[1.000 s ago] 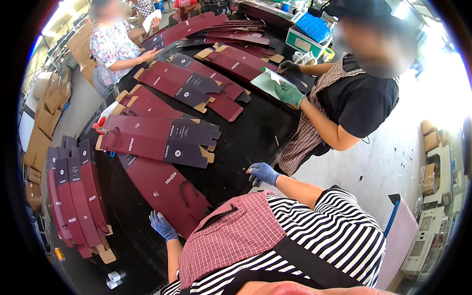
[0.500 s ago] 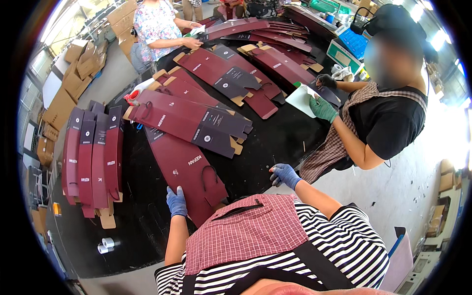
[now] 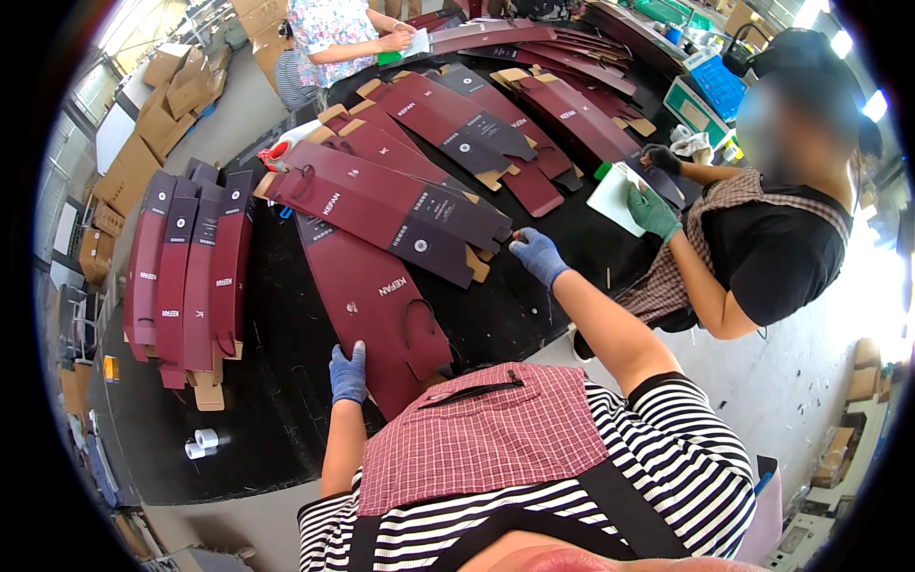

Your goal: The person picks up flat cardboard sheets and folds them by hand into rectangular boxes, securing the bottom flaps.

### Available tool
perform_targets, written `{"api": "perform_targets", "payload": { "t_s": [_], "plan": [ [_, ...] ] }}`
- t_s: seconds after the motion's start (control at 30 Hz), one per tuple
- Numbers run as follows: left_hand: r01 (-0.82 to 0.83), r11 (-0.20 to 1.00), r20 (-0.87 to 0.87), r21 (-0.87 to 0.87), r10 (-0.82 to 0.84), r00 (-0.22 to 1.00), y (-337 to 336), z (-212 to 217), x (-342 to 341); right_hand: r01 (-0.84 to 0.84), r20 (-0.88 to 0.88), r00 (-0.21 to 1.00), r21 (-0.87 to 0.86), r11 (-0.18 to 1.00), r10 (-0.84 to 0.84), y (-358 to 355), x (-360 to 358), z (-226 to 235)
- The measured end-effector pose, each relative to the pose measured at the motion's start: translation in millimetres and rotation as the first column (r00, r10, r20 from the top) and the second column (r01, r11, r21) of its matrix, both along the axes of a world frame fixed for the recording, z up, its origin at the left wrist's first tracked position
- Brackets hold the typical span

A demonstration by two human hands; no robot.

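My left hand (image 3: 348, 374), in a blue glove, grips the near left edge of a flat maroon carton (image 3: 367, 296), thumb on top. That carton has a black cord handle and lies slanting toward me. Another maroon carton (image 3: 357, 205) with a dark printed end lies across its far part. My right hand (image 3: 539, 257), also blue-gloved, hovers just right of that upper carton's cut flaps (image 3: 479, 265). Its fingers are half bent and slightly apart, with nothing visible in them. It does not clearly touch the flaps.
Several maroon cartons (image 3: 197, 276) stand in a row at the left, near two white rolls (image 3: 202, 442). More cartons (image 3: 453, 122) cover the table's far side. A co-worker (image 3: 772, 238) at the right holds a white sheet (image 3: 618, 198). Another person (image 3: 334, 48) works at the far side.
My right hand has moved forward from the table's near edge to beside the upper carton's flaps. My left hand stays on the lower carton. The whole view has shifted slightly.
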State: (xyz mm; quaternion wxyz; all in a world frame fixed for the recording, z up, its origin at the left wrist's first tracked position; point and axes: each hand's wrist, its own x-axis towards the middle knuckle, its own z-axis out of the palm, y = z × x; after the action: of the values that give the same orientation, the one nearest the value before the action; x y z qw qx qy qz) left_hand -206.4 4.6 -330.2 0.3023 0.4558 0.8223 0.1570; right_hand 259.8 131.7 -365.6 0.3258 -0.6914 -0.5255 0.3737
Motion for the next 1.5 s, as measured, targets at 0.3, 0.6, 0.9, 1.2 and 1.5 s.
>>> {"api": "perform_targets", "payload": {
  "t_s": [0.3,0.6,0.9,1.2,1.5],
  "plan": [
    [-0.164,0.985,0.294,-0.05,0.172,0.94,-18.9,-1.3,-9.7,-0.034,0.325,0.936,-0.297,0.954,0.134,90.5,-35.1,15.2],
    [0.046,0.987,0.213,0.156,-0.079,0.974,-21.9,-47.0,-23.6,-0.247,0.477,0.827,-0.167,0.955,0.297,32.1,-69.3,12.4],
    [-0.12,0.985,0.239,0.125,0.088,0.967,-34.7,-44.6,-31.4,-0.275,0.177,0.946,-0.003,0.961,0.271,-19.2,-54.9,8.8],
    [-0.245,0.964,0.574,-0.104,0.259,0.777,-22.8,-31.4,-28.2,-0.02,0.001,1.0,-0.333,0.943,0.022,40.9,-51.8,-22.9],
    [-0.368,0.923,0.756,-0.111,0.318,0.571,-40.3,-23.7,-5.9,-0.023,-0.137,0.991,-0.225,0.974,-0.009,54.4,-65.1,6.5]
  ]
}}
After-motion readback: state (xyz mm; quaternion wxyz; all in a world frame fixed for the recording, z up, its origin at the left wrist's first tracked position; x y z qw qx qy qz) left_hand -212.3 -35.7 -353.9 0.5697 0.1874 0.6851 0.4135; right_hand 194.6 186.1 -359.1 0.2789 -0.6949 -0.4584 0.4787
